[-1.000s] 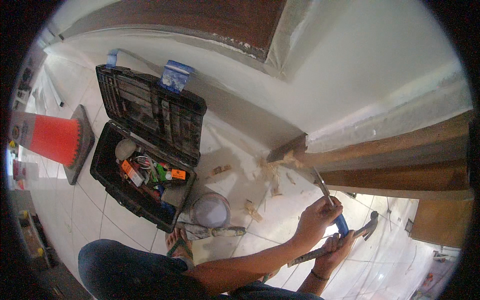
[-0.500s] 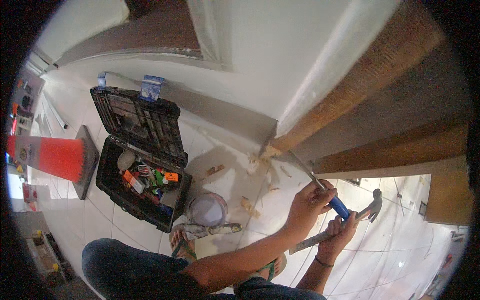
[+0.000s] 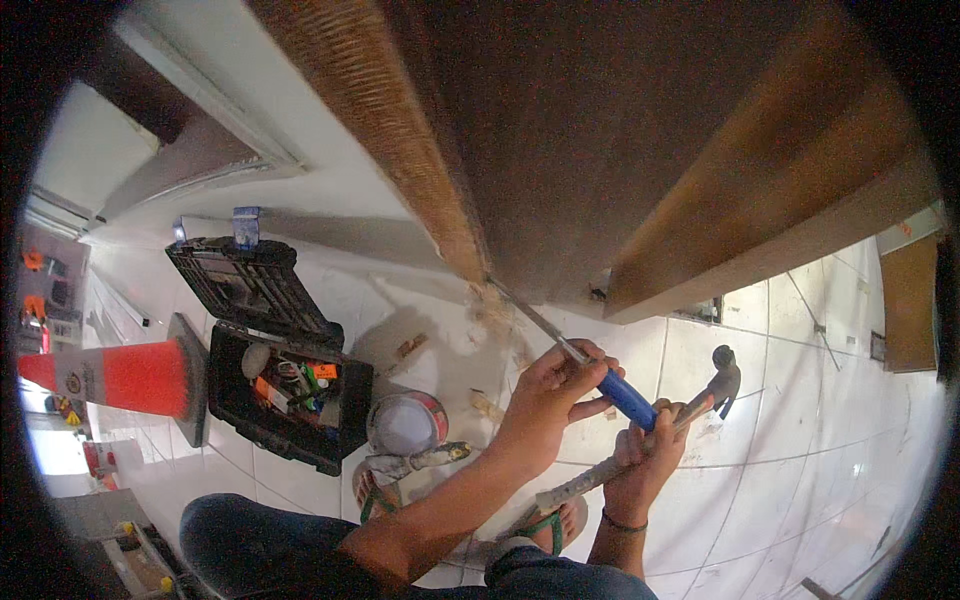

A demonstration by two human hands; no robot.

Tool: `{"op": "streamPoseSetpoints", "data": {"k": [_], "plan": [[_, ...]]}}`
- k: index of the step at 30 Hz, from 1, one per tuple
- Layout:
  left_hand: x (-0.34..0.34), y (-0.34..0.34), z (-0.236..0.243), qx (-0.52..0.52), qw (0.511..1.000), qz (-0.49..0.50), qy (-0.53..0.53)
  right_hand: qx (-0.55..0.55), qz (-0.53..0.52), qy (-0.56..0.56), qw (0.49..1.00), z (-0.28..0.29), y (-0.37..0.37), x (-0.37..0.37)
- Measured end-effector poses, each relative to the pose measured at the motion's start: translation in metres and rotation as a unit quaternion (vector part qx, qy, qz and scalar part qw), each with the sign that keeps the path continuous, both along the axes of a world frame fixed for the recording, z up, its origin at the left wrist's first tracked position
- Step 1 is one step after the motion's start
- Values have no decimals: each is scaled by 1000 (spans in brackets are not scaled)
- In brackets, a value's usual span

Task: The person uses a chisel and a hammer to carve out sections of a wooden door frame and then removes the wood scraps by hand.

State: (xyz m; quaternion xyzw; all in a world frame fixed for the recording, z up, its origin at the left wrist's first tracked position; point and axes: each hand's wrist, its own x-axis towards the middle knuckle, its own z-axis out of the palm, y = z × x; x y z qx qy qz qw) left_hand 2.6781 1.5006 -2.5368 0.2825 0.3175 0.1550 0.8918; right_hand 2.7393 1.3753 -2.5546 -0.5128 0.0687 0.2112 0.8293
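My left hand (image 3: 545, 400) is closed round the upper shank and front of the blue handle of a chisel (image 3: 632, 402). The blade slants up to the left, its tip against the foot of the brown wooden door frame (image 3: 400, 120), where pale, splintered wood shows. My right hand (image 3: 642, 462) grips a claw hammer (image 3: 590, 482) partway along its shaft, with the dark head beyond the fist. The right fingers and thumb are at the butt of the chisel handle, seemingly touching it.
To the left, an open black toolbox (image 3: 355, 395) holds assorted tools, near an orange-and-white traffic cone (image 3: 140, 378). By my feet are a round tub (image 3: 408, 425) and a paint-smeared tool (image 3: 425, 460). Wood chips (image 3: 488, 405) lie on the white floor tiles.
My view has shifted, so the door frame appears farther left and larger. Both hands appear slightly farther left, still holding the chisel and the hammer.
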Motion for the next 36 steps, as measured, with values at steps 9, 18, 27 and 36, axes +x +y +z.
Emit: {"op": "streamPoseSetpoints", "data": {"k": [9,18,27,36], "plan": [[54,-42,-4,2,999,-7,32,61,24,42,997,-8,-40,53],[80,-67,11,37,995,-35,83,53,81,13,995,-17,-81,77],[101,-79,16,42,987,-69,139,71,222,38,972,-16,-114,103],[179,-99,-8,-6,997,69,-19,5,-12,-25,1000,-6,-77,192]]}}
